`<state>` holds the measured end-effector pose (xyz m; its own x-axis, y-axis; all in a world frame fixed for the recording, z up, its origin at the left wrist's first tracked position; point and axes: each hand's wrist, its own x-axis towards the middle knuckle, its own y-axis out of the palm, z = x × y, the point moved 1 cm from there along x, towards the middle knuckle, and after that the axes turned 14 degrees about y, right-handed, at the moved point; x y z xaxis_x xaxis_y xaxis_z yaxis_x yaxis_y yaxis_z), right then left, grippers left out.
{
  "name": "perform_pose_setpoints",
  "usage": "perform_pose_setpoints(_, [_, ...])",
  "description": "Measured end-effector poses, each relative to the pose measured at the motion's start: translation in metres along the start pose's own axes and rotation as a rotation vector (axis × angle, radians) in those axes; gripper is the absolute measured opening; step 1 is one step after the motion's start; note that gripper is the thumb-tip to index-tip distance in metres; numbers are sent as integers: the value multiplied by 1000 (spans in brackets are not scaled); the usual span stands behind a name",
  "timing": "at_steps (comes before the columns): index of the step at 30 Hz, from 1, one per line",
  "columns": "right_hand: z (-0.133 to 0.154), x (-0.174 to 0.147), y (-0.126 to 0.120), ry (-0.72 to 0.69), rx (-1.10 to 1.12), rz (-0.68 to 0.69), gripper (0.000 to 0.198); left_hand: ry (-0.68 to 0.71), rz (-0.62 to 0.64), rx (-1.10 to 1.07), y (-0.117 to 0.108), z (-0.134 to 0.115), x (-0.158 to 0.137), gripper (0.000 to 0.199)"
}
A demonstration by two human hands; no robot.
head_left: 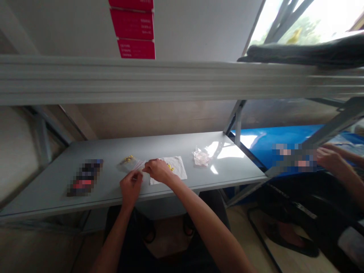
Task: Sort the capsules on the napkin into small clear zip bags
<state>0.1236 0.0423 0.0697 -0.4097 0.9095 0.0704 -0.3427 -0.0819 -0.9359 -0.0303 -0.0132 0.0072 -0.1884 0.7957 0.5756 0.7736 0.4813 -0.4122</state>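
My left hand [131, 186] is closed near the front of the grey table, its thumb and fingertips pinched together. Against it comes my right hand [158, 170], also closed, with its fingertips almost meeting the left ones. Whatever the fingers hold is too small or hidden to name. Just behind them lies a clear zip bag [134, 163] with small yellow pieces at its far end; its striped mouth reaches the fingertips, but I cannot tell if they grip it. Under and beside my right hand a white cloth [179, 168] is spread, with a few small yellow pieces [170, 167] on it.
Another clear bag [201, 157] with pale contents lies right of the cloth. A blurred-out dark and red object [85, 177] is at left. A shelf beam [170, 81] crosses overhead, carrying red boxes [133, 24]. At right, another person's hands [331, 159] work over a blue table [256, 142].
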Motion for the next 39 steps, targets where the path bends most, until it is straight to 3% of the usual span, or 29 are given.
perform_pose_setpoints(3, [0, -5, -5, 35, -34, -48, 27, -72, -72, 33, 1, -3, -2, 21])
perform_pose_setpoints(6, [2, -8, -5, 39, -30, -76, 23, -19, -64, 15, 3, -5, -4, 20])
perform_pose_setpoints(9, [6, -4, 2, 42, 75, -88, 36, 57, -4, -54, 3, -6, -4, 22])
perform_pose_setpoints(13, [3, 6, 13, 71, 399, -61, 35, 140, -67, -98, 3, 1, 1, 33])
perform_pose_setpoints(15, [-3, 10, 16, 56, 649, 18, 35, 80, -129, -171, 6, 9, 6, 48])
perform_pose_setpoints(18, [-18, 12, 15, 4, 978, 148, 32, -85, -88, -318, 12, 18, 15, 55])
perform_pose_setpoints(22, [-42, 10, 6, 8, 1186, 152, 27, -119, 1, -371, 19, 12, 32, 52])
perform_pose_setpoints(29, [-81, 13, 11, 92, 1307, 48, 33, -183, -33, -671, 31, -6, 49, 58])
perform_pose_setpoints(35, [-99, 4, 16, 160, 1376, 16, 37, -137, -47, -640, 45, -2, 50, 52])
perform_pose_setpoints(39, [-105, 5, 22, 161, 1204, -83, 38, -76, 2, -558, 50, -1, 55, 46])
